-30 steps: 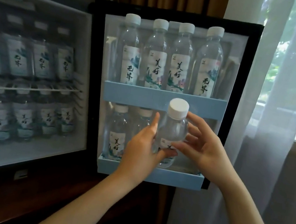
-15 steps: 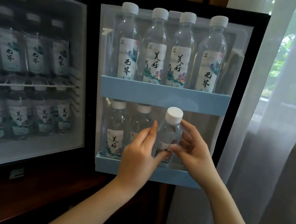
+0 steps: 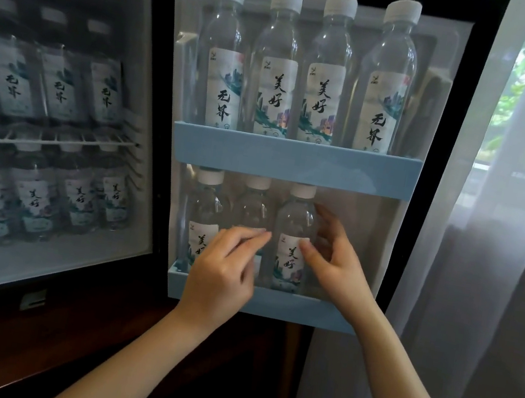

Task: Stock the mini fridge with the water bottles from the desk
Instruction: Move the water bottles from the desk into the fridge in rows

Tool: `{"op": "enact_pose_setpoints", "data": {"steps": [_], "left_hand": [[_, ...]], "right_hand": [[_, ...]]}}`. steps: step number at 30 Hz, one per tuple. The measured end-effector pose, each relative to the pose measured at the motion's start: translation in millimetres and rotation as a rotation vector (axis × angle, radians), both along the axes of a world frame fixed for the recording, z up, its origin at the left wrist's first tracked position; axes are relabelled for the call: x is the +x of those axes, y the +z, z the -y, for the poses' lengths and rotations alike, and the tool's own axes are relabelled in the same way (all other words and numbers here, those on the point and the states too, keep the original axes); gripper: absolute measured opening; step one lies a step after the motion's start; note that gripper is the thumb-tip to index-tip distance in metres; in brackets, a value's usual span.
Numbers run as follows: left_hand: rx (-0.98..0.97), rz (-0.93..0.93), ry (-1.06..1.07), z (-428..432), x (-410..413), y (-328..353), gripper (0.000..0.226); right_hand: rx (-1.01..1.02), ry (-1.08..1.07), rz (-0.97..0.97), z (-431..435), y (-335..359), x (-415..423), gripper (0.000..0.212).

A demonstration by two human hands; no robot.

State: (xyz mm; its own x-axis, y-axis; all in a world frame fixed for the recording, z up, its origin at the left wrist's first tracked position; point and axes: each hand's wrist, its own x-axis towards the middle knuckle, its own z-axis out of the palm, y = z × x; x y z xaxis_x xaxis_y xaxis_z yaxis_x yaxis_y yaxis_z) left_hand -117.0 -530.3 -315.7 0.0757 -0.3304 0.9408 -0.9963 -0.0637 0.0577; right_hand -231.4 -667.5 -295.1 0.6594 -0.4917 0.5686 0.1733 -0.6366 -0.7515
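Bottle (image 3: 295,224) in lower shelf (image 3: 272,303): we judge full, heavyish, slick; take at waist. Right hand (image 3: 336,269) pinches it; left hand (image 3: 222,271) loosely curled, empty.

Lower door shelf (image 3: 302,309): open slot right of third bottle (image 3: 295,224); upper shelf (image 3: 294,161) close above caps.

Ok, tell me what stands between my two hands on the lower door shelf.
One water bottle, upright on the lower door shelf, stands between left hand and right hand; the right thumb touches its label. Head view.
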Motion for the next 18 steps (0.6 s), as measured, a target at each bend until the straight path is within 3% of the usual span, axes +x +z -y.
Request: {"op": "enact_pose_setpoints", "data": {"steps": [4,8,11,14,18], "left_hand": [[-0.042,-0.053,0.02,-12,9,3,0.029],[-0.103,-0.15,0.051,-16,11,20,0.031],[-0.139,-0.181,0.051,-17,11,31,0.027],[-0.128,-0.188,0.037,-21,13,33,0.025],[-0.101,-0.225,0.04,-33,15,27,0.022]], "right_hand": [[0.038,0.037,-0.047,-5,1,-3,0.058],[-0.018,-0.042,-0.098,-15,4,-2,0.081],[-0.029,-0.115,-0.106,-19,3,-3,0.081],[-0.031,-0.27,-0.029,-24,3,-5,0.066],[-0.105,-0.468,0.281,-43,11,-1,0.023]]}}
